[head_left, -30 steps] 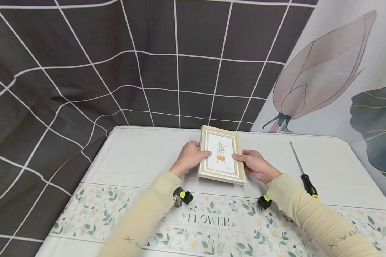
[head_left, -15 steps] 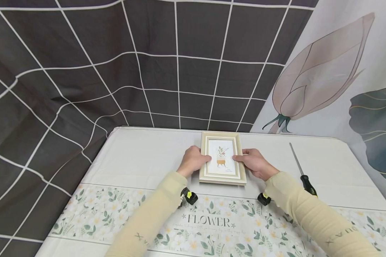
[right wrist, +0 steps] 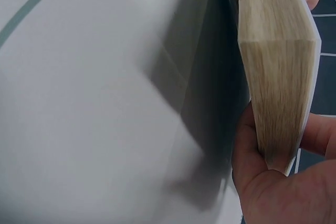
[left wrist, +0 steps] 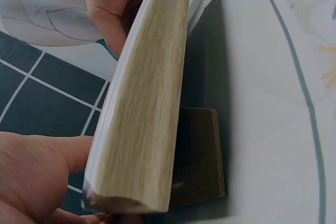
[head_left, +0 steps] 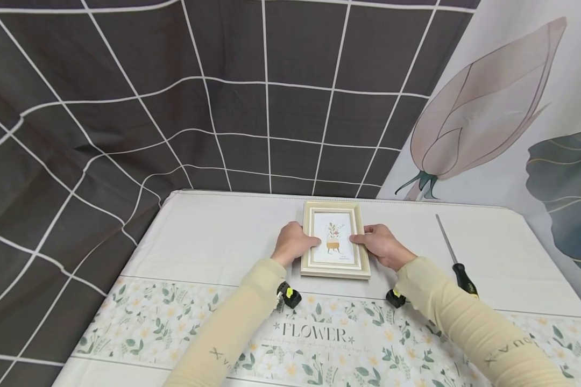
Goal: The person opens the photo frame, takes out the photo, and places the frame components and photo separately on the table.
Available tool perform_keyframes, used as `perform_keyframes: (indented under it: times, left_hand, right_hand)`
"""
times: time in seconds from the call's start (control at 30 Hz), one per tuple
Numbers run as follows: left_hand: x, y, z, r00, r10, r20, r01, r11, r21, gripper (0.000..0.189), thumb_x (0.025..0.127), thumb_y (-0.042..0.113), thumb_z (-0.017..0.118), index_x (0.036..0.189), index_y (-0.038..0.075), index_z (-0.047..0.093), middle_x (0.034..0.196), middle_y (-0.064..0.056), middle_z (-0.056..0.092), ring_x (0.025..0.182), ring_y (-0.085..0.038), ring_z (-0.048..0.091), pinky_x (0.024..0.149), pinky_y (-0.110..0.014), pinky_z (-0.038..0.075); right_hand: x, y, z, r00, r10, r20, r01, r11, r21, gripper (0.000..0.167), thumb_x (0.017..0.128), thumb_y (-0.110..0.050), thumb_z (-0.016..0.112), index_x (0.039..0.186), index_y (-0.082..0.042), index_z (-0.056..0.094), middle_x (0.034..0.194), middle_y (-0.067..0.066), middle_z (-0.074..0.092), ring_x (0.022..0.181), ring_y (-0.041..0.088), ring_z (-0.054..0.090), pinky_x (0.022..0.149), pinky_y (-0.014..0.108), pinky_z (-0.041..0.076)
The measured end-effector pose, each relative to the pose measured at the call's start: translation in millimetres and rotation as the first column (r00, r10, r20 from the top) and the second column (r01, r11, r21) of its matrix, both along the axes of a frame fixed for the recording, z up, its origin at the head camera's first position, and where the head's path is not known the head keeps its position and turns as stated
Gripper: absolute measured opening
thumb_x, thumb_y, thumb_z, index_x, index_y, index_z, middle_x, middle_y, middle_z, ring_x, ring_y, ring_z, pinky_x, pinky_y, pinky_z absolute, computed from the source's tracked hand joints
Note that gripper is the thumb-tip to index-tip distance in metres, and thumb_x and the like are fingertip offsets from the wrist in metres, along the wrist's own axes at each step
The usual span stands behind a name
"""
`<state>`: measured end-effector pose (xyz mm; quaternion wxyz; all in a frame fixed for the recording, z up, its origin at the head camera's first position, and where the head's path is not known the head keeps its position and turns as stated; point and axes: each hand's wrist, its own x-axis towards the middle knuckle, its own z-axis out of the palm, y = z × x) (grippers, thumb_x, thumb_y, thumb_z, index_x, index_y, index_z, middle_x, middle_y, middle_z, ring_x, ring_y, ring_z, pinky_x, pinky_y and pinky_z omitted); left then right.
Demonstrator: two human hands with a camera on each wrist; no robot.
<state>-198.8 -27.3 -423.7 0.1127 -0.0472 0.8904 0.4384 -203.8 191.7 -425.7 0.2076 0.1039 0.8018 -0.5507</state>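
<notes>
Grip is a close pinch on both sides: left hand [head_left: 294, 243] and right hand [head_left: 384, 246] hold one picture frame [head_left: 335, 239] at the tabletop [head_left: 213, 231]; whether the two touch cannot be told. Its long axis runs near to far, front toward the head camera, its one printed plant upright. One screwdriver [head_left: 457, 259] lies right, tip pointing away.

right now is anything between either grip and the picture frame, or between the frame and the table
The left grip and right grip hold the frame directly. A brown piece shows between it and the table; whether attached, unclear.
</notes>
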Motion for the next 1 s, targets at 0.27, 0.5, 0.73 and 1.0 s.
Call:
perform_keyframes:
  times: [0.27,0.5,0.73,1.0]
  left_hand:
    - [-0.1,0.8,-3.8,1.0,0.004,0.0,-0.004,1.0,-0.024,0.034,0.081,0.019,0.082,0.099,-0.002,0.062,0.079,-0.007,0.06,0.065,-0.018,0.058,0.056,-0.027,0.048]
    - [-0.5,2.6,-4.8,1.0,0.003,-0.022,-0.003,0.999,-0.035,0.027,0.08,0.018,0.082,0.087,0.001,0.063,0.071,-0.006,0.06,0.058,-0.016,0.055,0.051,-0.026,0.045]
    - [-0.8,5.4,-7.8,0.999,-0.006,-0.041,0.003,0.997,-0.078,0.025,0.079,0.018,0.083,0.084,0.001,0.064,0.067,-0.005,0.06,0.055,-0.015,0.055,0.048,-0.024,0.045]
    - [0.0,8.6,-5.4,0.998,-0.015,-0.06,0.007,0.991,-0.135,0.023,0.078,0.017,0.083,0.077,0.003,0.065,0.065,-0.005,0.06,0.054,-0.016,0.055,0.046,-0.024,0.043]
  right_hand:
    - [-0.3,-2.5,-2.6,1.0,0.003,-0.002,-0.003,1.0,-0.015,0.047,0.102,-0.01,0.057,0.136,0.019,0.043,0.125,0.03,0.059,0.097,0.021,0.068,0.081,0.03,0.06]
    - [0.0,-3.0,1.2,1.0,0.002,-0.005,-0.002,1.0,0.016,0.047,0.101,-0.01,0.058,0.135,0.019,0.043,0.122,0.029,0.06,0.095,0.02,0.068,0.079,0.029,0.06]
    - [0.5,-3.3,2.4,1.0,0.008,0.001,-0.008,0.999,0.039,0.048,0.101,-0.011,0.059,0.135,0.019,0.044,0.12,0.028,0.06,0.094,0.02,0.068,0.079,0.03,0.06]
    - [0.8,-2.9,2.1,1.0,0.011,-0.003,-0.01,0.998,0.068,0.05,0.101,-0.013,0.059,0.136,0.018,0.043,0.119,0.027,0.06,0.095,0.022,0.068,0.079,0.029,0.06]
